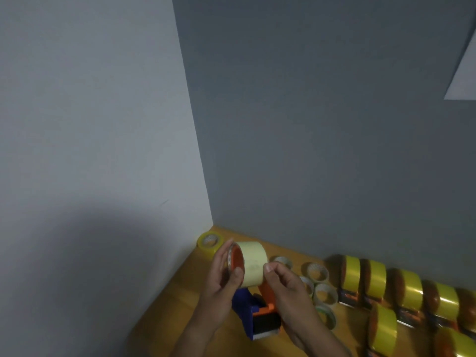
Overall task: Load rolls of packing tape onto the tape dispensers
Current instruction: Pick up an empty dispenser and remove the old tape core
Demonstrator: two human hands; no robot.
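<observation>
Holding the pale yellow roll of packing tape (251, 264) by its open side, the left hand (221, 276) steadies it on the orange and blue plastic tape dispenser (253, 307), up above the wooden desk (185, 292). The right hand (286, 284) pinches the roll's edge, maybe hunting for the loose end. If that pinch slips, the end could stick back down. If the roll is not pushed on all the way, it could wobble off. Loaded dispensers with shiny yellow rolls (381, 279) wait on the right.

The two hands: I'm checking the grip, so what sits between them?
In the head view, the pale tape roll on the dispenser's orange hub sits between the left hand and the right hand.
</observation>
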